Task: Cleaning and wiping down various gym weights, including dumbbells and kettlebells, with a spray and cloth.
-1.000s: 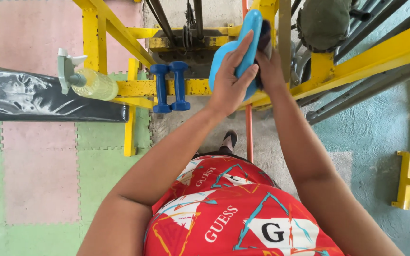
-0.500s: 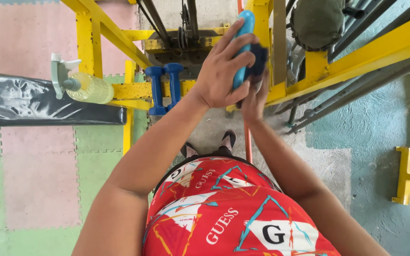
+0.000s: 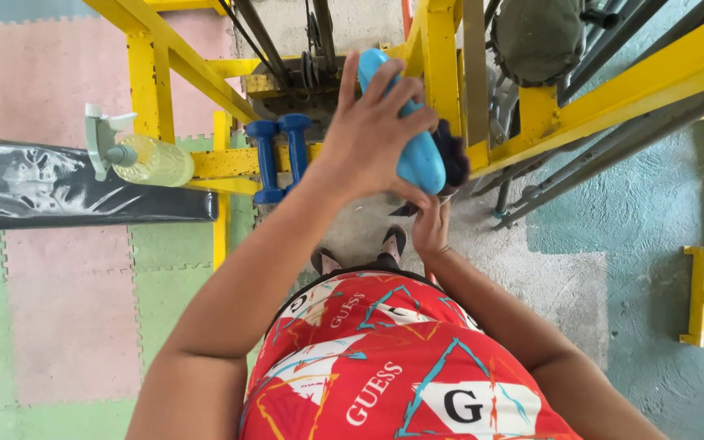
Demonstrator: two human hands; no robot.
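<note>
Left hand [image 3: 368, 134] wraps light-blue dumbbell [image 3: 405, 122] at 12 o'clock, lifted off floor beside yellow frame [image 3: 442, 73]; right hand [image 3: 432, 228] beneath, pinching dark cloth [image 3: 452, 159]; wipe seemingly midway; dark-blue dumbbells [image 3: 280, 155] untouched at 10 o'clock.

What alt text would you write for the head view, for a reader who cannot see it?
The left hand grips a light blue dumbbell; the right hand holds a dark cloth beside it. A spray bottle sits on the yellow frame.

left hand [image 3: 368, 143]: wrapped around a light blue dumbbell [image 3: 407, 138]
right hand [image 3: 432, 230]: beneath it, touching a dark cloth [image 3: 452, 159]
spray bottle [image 3: 144, 159]: on the yellow frame [image 3: 156, 81]
</note>
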